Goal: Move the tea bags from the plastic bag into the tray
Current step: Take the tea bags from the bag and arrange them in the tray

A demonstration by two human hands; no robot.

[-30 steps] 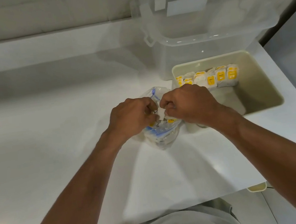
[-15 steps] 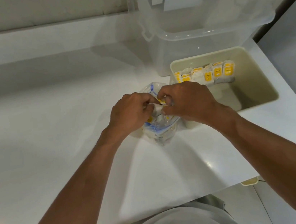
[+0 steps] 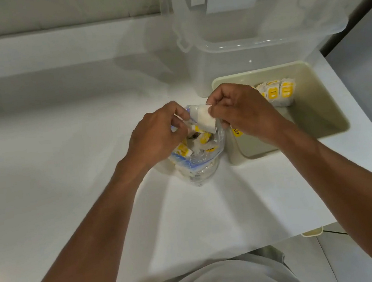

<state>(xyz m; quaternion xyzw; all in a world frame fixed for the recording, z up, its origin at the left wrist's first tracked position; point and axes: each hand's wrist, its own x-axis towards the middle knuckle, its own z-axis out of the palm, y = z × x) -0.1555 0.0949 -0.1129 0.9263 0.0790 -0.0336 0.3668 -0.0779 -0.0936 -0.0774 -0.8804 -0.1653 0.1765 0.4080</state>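
Nearest to us, below both grips, our grey shirt (image 3: 222, 280) shows past the edge of the white counter (image 3: 64, 157). Our two bare forearms run up from there toward the middle.

Just under our hands the plastic bag (image 3: 195, 163) stands on the counter. It is clear with blue print, and its mouth opens upward. Loose tea bags (image 3: 203, 138) with yellow tags lie heaped inside it, directly beneath the grip.

Our left hand (image 3: 156, 135) has its fingers curled and pinches the left edge of the bag's mouth between thumb and fingertips. Our right hand (image 3: 245, 111), just right of the left one and close to it, pinches a white tea bag (image 3: 203, 119) between thumb and forefinger. That tea bag hangs over the bag's mouth, above the heap and between the two hands. A yellow tag (image 3: 236, 131) printed TEA dangles below the right palm; we cannot tell what it hangs from.

To the right of the grip, just beside the plastic bag, sits the tray (image 3: 316, 100). It is a pale green rectangular bin, partly hidden under our right wrist. Beyond the right knuckles, along the tray's far wall, a row of tea bags (image 3: 278, 92) stands upright side by side with the yellow tags facing us.

Farther still, beyond both hands, a large clear container (image 3: 259, 24) stands on the counter just behind the tray. White labels are stuck to it, and a pale wall rises behind.
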